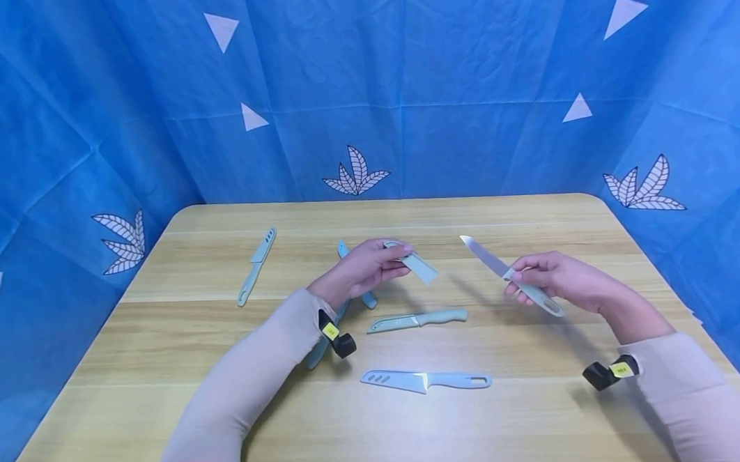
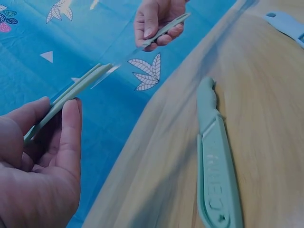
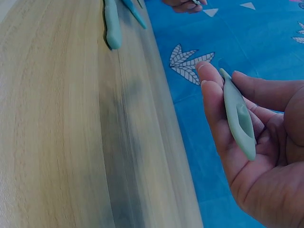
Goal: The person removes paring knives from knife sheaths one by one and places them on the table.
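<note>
Grip: right hand (image 1: 554, 277) pinches bare knife (image 1: 488, 258) by its handle (image 1: 543, 300); left hand (image 1: 372, 264) pinches sheath (image 1: 421, 267) | Position: both above table (image 1: 162, 346), apart | Nearby: sheathed knife (image 1: 439, 317) on table | Risk: I judge misaligned insertion could nick the left hand.

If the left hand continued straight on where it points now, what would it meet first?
Its sheath would likely meet the knife blade in the right hand, though depth is unclear.
</note>
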`<act>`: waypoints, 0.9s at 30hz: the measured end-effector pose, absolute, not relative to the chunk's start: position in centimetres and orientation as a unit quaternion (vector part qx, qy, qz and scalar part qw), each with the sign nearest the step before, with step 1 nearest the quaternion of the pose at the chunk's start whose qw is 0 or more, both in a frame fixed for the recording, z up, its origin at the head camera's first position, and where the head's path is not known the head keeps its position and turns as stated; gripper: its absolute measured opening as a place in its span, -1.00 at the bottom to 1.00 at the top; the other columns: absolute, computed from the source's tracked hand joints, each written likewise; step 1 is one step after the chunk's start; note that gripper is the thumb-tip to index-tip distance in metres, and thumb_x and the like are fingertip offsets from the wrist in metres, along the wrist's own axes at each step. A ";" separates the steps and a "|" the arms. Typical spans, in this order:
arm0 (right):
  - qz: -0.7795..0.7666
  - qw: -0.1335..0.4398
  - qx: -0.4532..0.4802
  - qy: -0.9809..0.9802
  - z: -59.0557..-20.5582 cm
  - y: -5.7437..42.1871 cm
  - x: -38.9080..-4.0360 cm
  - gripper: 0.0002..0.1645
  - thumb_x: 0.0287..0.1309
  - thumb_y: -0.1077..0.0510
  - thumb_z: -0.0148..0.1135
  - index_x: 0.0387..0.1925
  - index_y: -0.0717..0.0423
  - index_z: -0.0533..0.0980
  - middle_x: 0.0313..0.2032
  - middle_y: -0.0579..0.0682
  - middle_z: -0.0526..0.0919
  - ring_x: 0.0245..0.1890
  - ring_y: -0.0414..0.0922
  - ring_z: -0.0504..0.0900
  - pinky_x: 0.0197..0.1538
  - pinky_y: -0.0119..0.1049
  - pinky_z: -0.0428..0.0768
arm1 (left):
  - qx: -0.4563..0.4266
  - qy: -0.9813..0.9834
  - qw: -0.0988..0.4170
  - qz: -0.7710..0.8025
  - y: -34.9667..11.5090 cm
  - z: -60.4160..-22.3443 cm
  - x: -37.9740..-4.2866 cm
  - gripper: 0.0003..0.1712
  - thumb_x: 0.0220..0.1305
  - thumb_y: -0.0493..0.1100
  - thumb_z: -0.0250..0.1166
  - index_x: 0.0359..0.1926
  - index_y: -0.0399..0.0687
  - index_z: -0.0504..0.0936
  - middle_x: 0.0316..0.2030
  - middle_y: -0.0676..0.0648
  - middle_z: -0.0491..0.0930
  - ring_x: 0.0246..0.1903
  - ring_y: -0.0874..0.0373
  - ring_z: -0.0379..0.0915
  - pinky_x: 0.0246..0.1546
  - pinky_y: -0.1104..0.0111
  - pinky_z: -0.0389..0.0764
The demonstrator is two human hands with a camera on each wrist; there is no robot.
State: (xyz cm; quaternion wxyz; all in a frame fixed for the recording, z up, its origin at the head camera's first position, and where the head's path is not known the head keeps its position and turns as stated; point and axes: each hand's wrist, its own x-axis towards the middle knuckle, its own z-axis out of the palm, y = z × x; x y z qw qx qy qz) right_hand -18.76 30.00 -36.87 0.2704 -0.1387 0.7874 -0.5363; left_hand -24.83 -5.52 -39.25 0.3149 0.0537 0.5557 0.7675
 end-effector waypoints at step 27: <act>-0.577 0.222 -0.077 0.782 -37.3 32.3 -19.2 -0.48 0.45 0.13 0.06 0.11 0.58 0.30 -0.14 0.17 0.67 -0.17 0.02 0.68 -0.10 -0.18 0.72 | 0.059 0.589 0.353 0.725 0.6 -39.2 -27.1 -0.74 0.39 -0.20 0.23 -0.04 -0.33 0.52 -0.20 -0.25 0.64 -0.27 0.02 0.63 0.04 0.18 0.64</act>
